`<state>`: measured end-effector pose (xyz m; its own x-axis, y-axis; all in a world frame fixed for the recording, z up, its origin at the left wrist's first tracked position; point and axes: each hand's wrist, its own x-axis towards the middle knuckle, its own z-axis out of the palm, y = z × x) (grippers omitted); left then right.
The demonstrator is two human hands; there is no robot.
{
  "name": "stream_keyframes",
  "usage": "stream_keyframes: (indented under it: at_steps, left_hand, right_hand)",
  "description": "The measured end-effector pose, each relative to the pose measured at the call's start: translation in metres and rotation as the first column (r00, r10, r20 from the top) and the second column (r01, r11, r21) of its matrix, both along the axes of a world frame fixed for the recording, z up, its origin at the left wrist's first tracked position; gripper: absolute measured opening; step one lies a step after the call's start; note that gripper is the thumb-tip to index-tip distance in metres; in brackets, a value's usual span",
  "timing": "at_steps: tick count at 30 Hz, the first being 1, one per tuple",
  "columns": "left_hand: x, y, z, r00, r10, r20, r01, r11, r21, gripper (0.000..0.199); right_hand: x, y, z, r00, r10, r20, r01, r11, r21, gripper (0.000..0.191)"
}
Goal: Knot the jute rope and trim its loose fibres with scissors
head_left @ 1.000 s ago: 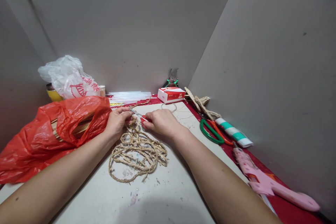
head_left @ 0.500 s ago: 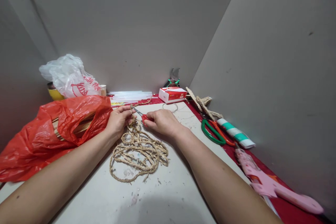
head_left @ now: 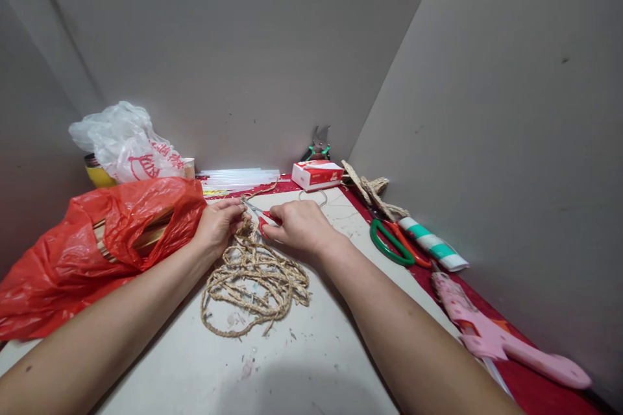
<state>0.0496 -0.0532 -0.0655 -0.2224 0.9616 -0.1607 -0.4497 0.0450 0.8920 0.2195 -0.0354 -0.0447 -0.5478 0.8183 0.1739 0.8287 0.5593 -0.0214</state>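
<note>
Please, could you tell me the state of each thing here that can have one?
Left hand: closed on the rope
Right hand: closed on the red-handled scissors
Red-handled scissors: partly open
Rope: mostly heaped in loose loops
Red bag: open, showing wooden strips
White bag: crumpled
Green-handled cutters: blades apart
Glue gun: lying on its side; on or off, cannot tell
Red-and-white box: open or shut, cannot tell

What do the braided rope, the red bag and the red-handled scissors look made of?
Braided rope: probably dry plant fibre, matte, with tan, frayed strands. Red bag: thin glossy plastic, judging by sheen and creases. Red-handled scissors: likely metal blades, silvery grey; handles perhaps plastic, solid red.
</note>
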Motion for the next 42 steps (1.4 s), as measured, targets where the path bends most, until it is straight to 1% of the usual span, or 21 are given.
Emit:
stream_keyframes:
  at_steps: [8,12,16,19,22,25,28,32,35,39,42]
  left_hand:
    - [-0.003,0.002,-0.004,1.000,-0.008,0.001,0.008,1.000,-0.024,0.020]
    - [-0.004,0.003,-0.006,1.000,-0.007,0.004,0.007,1.000,-0.027,0.021]
    - [-0.003,0.002,-0.002,1.000,-0.006,0.003,0.006,1.000,-0.023,0.021]
    - [-0.002,0.001,0.001,1.000,-0.010,0.004,0.010,1.000,-0.021,0.021]
    - [-0.003,0.001,0.001,1.000,-0.011,0.005,0.012,1.000,-0.013,0.026]
    - [-0.004,0.001,0.000,1.000,-0.020,0.007,0.020,1.000,0.002,0.032]
    - [-0.004,0.001,0.000,1.000,-0.027,0.014,0.027,1.000,0.011,0.033]
    - [-0.003,0.000,0.003,0.999,-0.038,0.025,0.039,0.999,-0.015,0.033]
    - [-0.002,-0.002,0.005,0.996,-0.079,0.031,0.080,0.996,-0.041,0.034]
    - [-0.002,-0.002,0.004,0.984,-0.175,0.033,0.176,0.983,-0.051,0.033]
    - [-0.001,-0.003,0.003,0.978,-0.206,-0.015,0.205,0.978,-0.041,0.030]
  right_hand:
    - [0.000,0.000,-0.001,0.998,0.045,-0.036,-0.044,0.999,0.025,0.030]
    - [0.000,0.001,-0.002,0.997,0.060,-0.052,-0.059,0.998,0.014,0.028]
    - [0.000,0.002,-0.002,0.991,0.053,-0.127,-0.057,0.998,-0.023,0.027]
    - [0.002,0.004,-0.005,0.973,0.017,-0.228,-0.037,0.996,-0.085,0.029]
    - [0.004,0.008,-0.009,0.955,-0.025,-0.295,-0.014,0.991,-0.131,0.029]
    - [0.006,0.010,-0.013,0.950,-0.033,-0.311,-0.019,0.986,-0.163,0.030]
    - [0.007,0.011,-0.015,0.951,-0.024,-0.309,-0.040,0.980,-0.197,0.031]
    - [0.006,0.010,-0.016,0.951,-0.013,-0.309,-0.051,0.979,-0.199,0.033]
    - [0.006,0.011,-0.018,0.952,-0.019,-0.305,-0.040,0.982,-0.186,0.032]
    - [0.006,0.012,-0.019,0.954,-0.036,-0.297,-0.018,0.984,-0.179,0.034]
    - [0.006,0.012,-0.018,0.956,-0.041,-0.290,-0.011,0.985,-0.173,0.032]
